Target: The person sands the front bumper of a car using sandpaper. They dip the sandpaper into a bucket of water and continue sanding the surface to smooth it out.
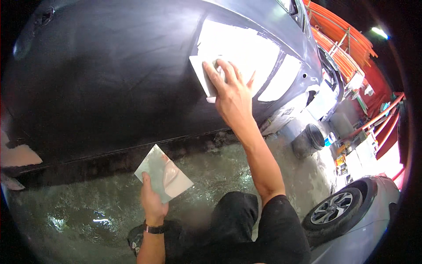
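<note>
A dark car body panel (114, 79) fills the upper left and middle, with a broad white filler patch (237, 42) on it. Against the lower left border of that patch, my right hand (233, 94) presses a flat putty spreader (201, 77), its fingers spread over the blade. Some pale filler (211, 100) shows at the spreader's lower corner. Lower down and to the left, my left hand (153, 200) grips a square mixing board (151, 167) by its near corner, thumb on top. A smooth lump of pinkish putty (171, 175) lies on the board's right half.
Wet concrete floor (88, 202) runs below the panel. To the right stand a black bucket (308, 141) and, nearer, a silver car's wheel (336, 207). Orange tubing (340, 28) is stacked at the upper right. A smaller pinkish patch (20, 155) marks the panel's left end.
</note>
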A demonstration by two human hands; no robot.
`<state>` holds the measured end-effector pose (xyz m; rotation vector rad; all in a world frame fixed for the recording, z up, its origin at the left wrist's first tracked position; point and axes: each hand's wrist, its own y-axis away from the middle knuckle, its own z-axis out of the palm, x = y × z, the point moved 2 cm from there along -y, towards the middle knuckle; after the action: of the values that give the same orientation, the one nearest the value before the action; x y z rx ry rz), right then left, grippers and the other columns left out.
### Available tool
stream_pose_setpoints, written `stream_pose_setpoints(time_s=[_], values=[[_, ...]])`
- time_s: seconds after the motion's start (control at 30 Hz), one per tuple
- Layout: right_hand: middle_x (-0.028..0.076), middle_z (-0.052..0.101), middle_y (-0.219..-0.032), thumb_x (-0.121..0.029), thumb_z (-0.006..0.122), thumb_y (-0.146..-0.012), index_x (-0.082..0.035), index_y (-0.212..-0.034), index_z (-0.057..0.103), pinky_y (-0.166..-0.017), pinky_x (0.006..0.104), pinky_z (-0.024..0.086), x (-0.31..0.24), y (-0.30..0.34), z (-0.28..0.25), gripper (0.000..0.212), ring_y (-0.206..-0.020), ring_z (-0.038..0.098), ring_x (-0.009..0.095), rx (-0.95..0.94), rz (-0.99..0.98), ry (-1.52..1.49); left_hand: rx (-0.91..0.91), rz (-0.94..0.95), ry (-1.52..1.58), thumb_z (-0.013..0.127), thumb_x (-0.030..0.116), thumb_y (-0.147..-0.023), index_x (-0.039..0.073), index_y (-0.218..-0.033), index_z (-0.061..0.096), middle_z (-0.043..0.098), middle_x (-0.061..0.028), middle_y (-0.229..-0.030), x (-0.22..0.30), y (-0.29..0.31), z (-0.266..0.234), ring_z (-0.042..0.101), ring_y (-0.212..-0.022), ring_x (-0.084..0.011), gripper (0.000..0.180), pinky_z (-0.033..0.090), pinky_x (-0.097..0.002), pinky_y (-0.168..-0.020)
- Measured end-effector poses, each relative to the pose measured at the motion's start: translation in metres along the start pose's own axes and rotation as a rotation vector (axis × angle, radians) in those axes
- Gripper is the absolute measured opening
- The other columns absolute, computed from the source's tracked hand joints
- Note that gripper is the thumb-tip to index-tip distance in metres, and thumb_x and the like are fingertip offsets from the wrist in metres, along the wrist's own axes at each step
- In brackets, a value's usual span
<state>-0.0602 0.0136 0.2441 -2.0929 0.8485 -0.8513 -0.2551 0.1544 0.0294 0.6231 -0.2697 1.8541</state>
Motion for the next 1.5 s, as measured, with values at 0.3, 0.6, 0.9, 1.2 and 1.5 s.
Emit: stream_pose_setpoints(time_s=[0.3,0.6,0.9,1.2,1.5], values=[[0.018,0.053,-0.129,0.007,0.052,-0.08,-0.02,-0.139,0.056,-0.101,0.0511,0.039,0.019,-0.056,-0.016,0.065,-0.116,0.054,0.037,0.228,-0.024,-0.063,0.017,0.043,-0.076,0.038,0.043,-0.107,0.004,-0.14,0.045,0.058,-0.0095,-0.133,-0.003,0.0,0.004,0.059,-0.119,-0.025,0.052,0.048,-0.0408,-0.102],[0.013,0.055,-0.128,0.004,0.058,-0.078,-0.025,-0.137,0.058,-0.099,0.05,0.042,0.026,-0.065,0.002,0.066,-0.115,0.055,0.033,0.265,-0.03,0.021,0.075,-0.01,-0.054,0.04,0.043,-0.106,0.003,-0.138,0.046,0.058,-0.0091,-0.132,-0.005,0.0,0.001,0.058,-0.119,-0.0237,0.051,0.047,-0.0404,-0.101],[0.008,0.053,-0.129,0.002,0.061,-0.074,-0.031,-0.139,0.055,-0.099,0.0513,0.039,0.009,-0.026,0.013,0.074,-0.118,0.054,0.032,0.135,-0.031,0.022,0.124,-0.023,-0.028,0.039,0.04,-0.107,0.002,-0.139,0.046,0.057,-0.0089,-0.133,0.007,0.009,0.002,0.057,-0.12,-0.0235,0.05,0.046,-0.0397,-0.102],[0.012,0.051,-0.131,0.005,0.063,-0.061,-0.024,-0.138,0.058,-0.097,0.0533,0.04,-0.024,0.048,0.06,0.083,-0.121,0.05,0.035,0.157,-0.025,0.045,0.175,0.027,-0.056,0.038,0.039,-0.107,0.001,-0.139,0.044,0.055,-0.0102,-0.134,0.022,0.019,-0.003,0.056,-0.121,-0.0237,0.051,0.044,-0.0398,-0.104],[0.017,0.052,-0.138,-0.002,0.06,-0.079,-0.021,-0.137,0.06,-0.098,0.0571,0.042,-0.041,0.124,0.114,0.061,-0.122,0.052,0.042,0.137,0.002,0.012,0.135,0.029,0.065,0.04,0.039,-0.106,0.005,-0.138,0.047,0.059,-0.0088,-0.131,0.022,0.009,-0.008,0.06,-0.118,-0.0251,0.047,0.048,-0.0417,-0.102]])
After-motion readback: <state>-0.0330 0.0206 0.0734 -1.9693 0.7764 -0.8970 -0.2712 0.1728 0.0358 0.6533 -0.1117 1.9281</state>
